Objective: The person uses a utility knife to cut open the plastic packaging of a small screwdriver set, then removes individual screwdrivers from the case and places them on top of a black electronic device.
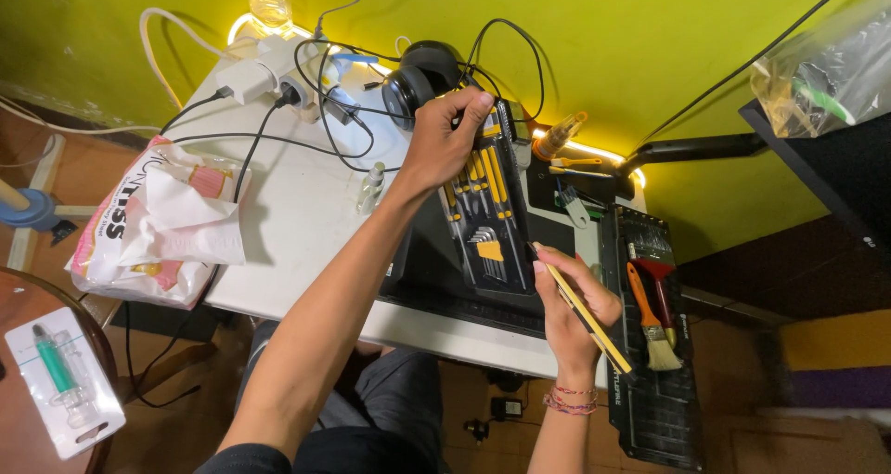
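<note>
A home hobby corner, set up as a small repair bench; a white table (297, 223) pushed against a bright yellow-green wall (650, 47), with a glowing light strip (594, 149) along the far edge; chargers and a power strip (269, 75) far left, tangled in black cables (325, 140); black headphones (418, 84) at the far side; a black tool case (487, 223) of yellow-handled screwdrivers and hex keys in the middle; paintbrushes (654, 316) on a black tray (659, 409) to the right; a crumpled shopping bag (167, 223) on the left; tiled floor (56, 177) and a fan base (28, 209) far left, plainly domestic.
</note>
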